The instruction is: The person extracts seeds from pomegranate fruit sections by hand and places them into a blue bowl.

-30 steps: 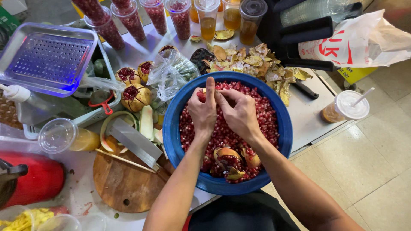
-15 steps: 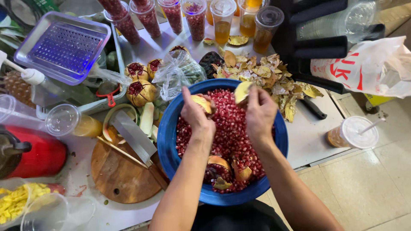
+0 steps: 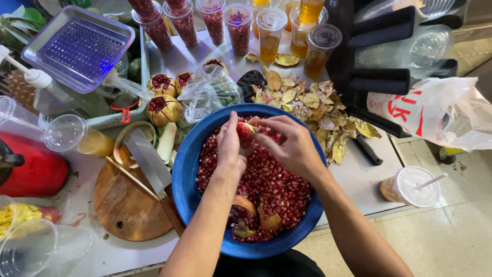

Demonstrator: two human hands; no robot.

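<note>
Pomegranate piece (image 3: 245,131): over the blue basin's (image 3: 185,169) far rim; light, brittle rind, slippery wet seeds.
Left hand (image 3: 229,149): fingers pressed together, cupping it beneath.
Right hand (image 3: 287,143): pinching its rind edge.
Hold: by rind, gently.

cups (image 3: 238,25) behind, knife (image 3: 148,164) left
</note>
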